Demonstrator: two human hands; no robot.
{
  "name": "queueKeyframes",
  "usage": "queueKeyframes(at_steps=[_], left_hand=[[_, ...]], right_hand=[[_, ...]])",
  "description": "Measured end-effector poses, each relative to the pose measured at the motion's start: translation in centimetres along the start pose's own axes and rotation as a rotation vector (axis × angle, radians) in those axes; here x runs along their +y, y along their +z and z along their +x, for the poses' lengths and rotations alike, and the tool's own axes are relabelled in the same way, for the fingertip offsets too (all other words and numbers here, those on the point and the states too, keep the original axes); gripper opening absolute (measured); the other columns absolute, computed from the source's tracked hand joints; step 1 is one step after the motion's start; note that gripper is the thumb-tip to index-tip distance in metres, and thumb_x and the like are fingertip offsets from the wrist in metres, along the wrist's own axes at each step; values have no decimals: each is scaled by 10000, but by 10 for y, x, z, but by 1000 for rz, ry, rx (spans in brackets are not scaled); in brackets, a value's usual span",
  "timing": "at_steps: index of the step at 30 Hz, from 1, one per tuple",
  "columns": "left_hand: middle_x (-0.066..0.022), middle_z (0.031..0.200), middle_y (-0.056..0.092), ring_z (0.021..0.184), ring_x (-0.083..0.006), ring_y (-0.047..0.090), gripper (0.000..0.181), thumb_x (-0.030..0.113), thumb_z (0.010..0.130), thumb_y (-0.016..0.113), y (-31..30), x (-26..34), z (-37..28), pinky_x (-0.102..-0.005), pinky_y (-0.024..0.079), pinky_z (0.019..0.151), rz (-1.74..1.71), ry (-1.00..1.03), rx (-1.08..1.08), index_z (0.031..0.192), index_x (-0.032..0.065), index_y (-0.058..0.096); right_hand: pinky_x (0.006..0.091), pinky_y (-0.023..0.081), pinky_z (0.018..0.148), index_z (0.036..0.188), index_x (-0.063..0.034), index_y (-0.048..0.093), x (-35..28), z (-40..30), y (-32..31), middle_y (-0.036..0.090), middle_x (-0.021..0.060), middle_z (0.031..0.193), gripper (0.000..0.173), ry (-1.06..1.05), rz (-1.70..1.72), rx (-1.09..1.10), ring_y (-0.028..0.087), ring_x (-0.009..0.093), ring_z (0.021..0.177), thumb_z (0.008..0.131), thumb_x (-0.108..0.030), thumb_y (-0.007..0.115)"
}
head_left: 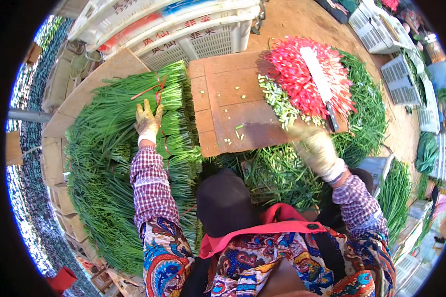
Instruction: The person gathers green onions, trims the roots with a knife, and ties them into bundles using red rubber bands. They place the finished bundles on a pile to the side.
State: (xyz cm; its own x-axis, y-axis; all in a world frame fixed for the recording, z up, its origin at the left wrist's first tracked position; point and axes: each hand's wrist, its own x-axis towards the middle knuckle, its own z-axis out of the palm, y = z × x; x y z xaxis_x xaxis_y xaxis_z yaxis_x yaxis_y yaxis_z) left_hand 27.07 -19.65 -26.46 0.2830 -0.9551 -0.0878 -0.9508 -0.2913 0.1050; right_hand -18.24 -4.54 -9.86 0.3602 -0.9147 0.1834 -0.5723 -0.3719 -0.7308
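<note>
My left hand (147, 119), in a stained glove, lies with its fingers spread on the top bundle of garlic chives (173, 85), just below its red tie. More tied bundles of chives (180, 143) are stacked beneath, cut ends facing right. My right hand (312, 146), also gloved, is blurred by motion over the front right edge of the board (230, 111); I cannot tell its grip. Beyond it, a wide-bladed knife (317, 76) with a black handle rests on a heap of red ties (286, 67). Cut pale stem ends (278, 100) lie alongside.
Stacked white plastic crates (215, 41) bearing writing stand behind the board. Loose green trimmings (278, 174) pile up below the board, and more (368, 107) lie right of the red ties. Further crates (399, 80) line the right, with people beyond. Wooden panels (96, 85) border the left stack.
</note>
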Motion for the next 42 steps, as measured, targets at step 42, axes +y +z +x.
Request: queueKeyframes(at_steps=[42], left_hand=[[-158, 839, 617, 843, -363, 612, 123, 214, 864, 601, -28, 186, -73, -477, 486, 726, -22, 751, 74, 854, 92, 609]], right_hand=[[485, 424, 972, 1274, -188, 555, 55, -57, 23, 549, 59, 1264, 480, 44, -703, -172, 458, 264, 1230, 814, -297, 638]])
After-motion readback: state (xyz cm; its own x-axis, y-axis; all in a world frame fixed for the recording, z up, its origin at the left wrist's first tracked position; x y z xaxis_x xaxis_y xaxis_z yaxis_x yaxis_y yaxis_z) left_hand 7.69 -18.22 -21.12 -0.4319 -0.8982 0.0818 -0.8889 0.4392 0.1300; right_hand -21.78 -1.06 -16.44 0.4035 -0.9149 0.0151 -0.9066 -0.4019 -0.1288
